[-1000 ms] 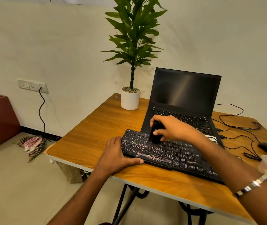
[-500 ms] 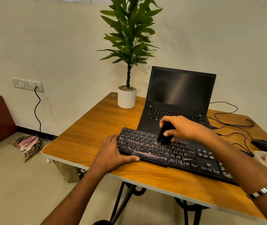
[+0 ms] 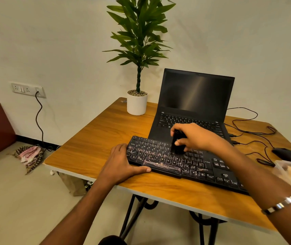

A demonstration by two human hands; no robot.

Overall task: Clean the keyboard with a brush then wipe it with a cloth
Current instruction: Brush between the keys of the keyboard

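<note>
Plainly brushing: right hand [image 3: 197, 138] grips the brush [image 3: 177, 144] on the keyboard [image 3: 185, 165], left hand [image 3: 121, 165] flat steadying its left end; next, unbrushed right keys.

Keyboard [image 3: 185, 167] black, pale legends; brush [image 3: 177, 144] black. Table [image 3: 91, 144] orange-brown wood grain. Pot [image 3: 137, 104] white; floor cloth [image 3: 30, 154] red-white check.
</note>
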